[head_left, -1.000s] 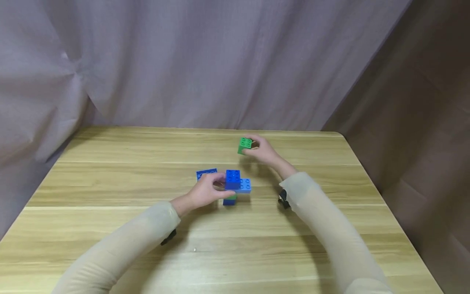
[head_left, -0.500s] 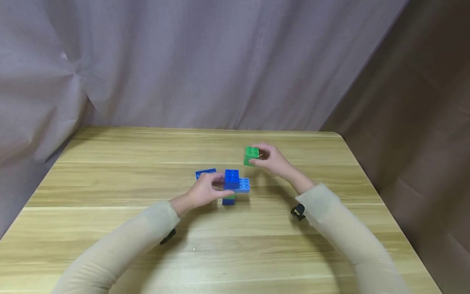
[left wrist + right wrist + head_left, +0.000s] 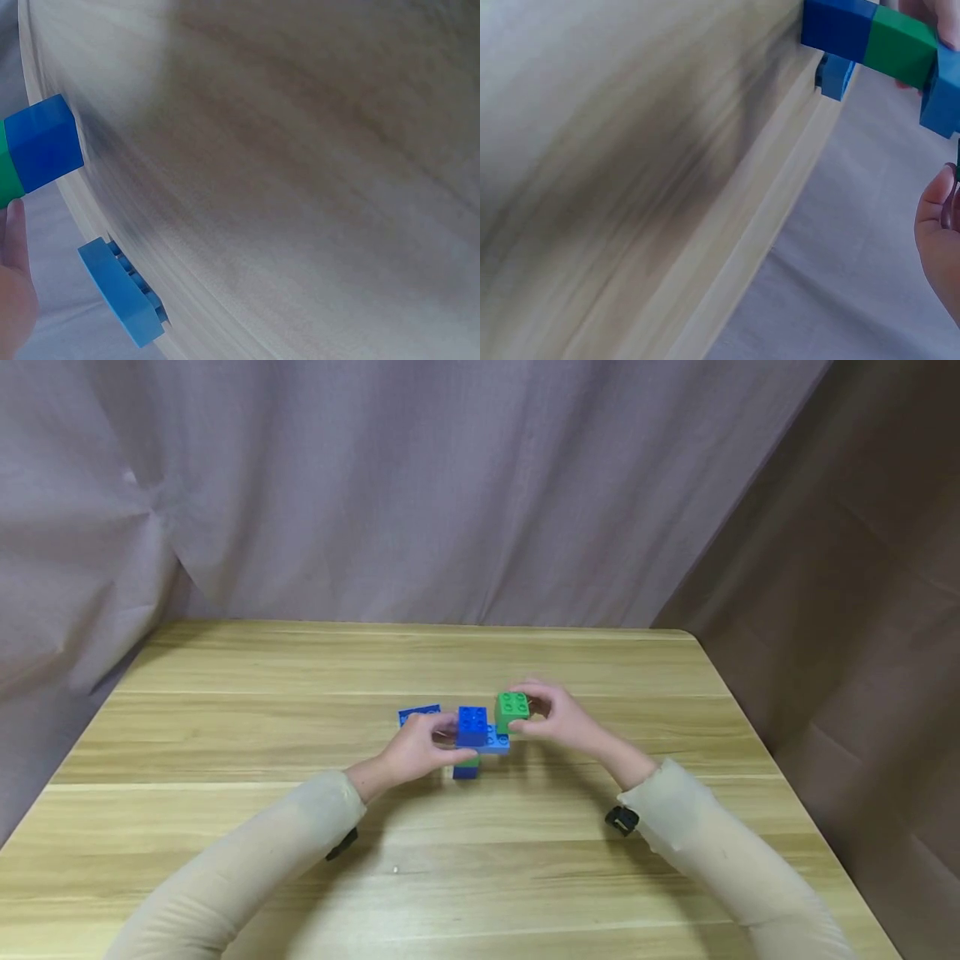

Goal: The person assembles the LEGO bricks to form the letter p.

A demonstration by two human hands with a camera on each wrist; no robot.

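- Green brick (image 3: pixel 512 711), a square four-stud piece, sits just right of centre in the head view, pinched in the fingertips of the right hand (image 3: pixel 558 720); it looks to be off the table, level with the top of the stack and close against it.
- Beside it to the left stands the brick stack (image 3: pixel 475 739): a dark blue brick (image 3: pixel 472 725) on top, a light blue brick (image 3: pixel 498 742) jutting out to the right beneath it, then green and dark blue layers below. That jutting ledge lies right under the green brick, which would explain why it is held studs-up and square to the stack.
- The left hand (image 3: pixel 417 750) has its fingers curled round the stack from the left, seemingly to brace it against any push from the other side.
- A loose flat blue plate (image 3: pixel 419 713) lies on the table just behind the left hand's fingers.
- Both arms wear pale beige sleeves (image 3: pixel 247 860), each with a dark strap at the wrist.
- The wooden table (image 3: pixel 225 735) fills the lower half of the frame; grey curtains (image 3: pixel 420 485) hang behind it.
- The wrist views are blurred and show little beyond the stack's side.
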